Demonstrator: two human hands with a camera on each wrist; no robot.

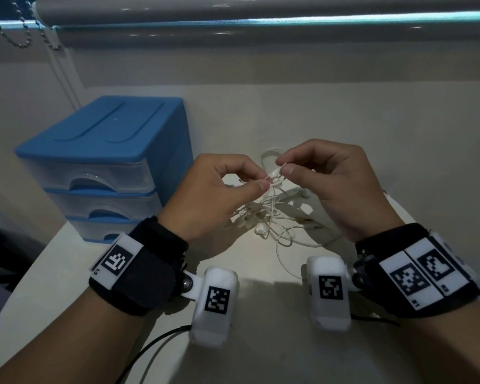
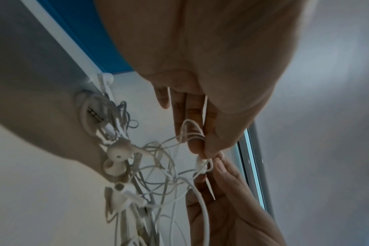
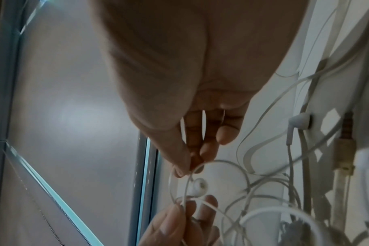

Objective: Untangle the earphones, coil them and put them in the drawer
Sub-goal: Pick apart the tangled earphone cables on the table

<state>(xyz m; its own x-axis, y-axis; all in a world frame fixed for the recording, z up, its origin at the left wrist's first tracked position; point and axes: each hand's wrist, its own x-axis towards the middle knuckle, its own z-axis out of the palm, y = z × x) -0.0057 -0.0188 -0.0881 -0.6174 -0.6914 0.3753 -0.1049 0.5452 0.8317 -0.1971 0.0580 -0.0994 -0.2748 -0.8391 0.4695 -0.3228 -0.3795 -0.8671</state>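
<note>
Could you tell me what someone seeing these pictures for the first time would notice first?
First, the tangle of white earphones at the table's middle, with the left hand and the right hand each pinching a strand at its raised top. Next, the blue drawer unit standing to the left, its three clear drawers all closed.

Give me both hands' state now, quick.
Left hand: pinching the earphones cable.
Right hand: pinching the same cable beside an earbud.
</note>
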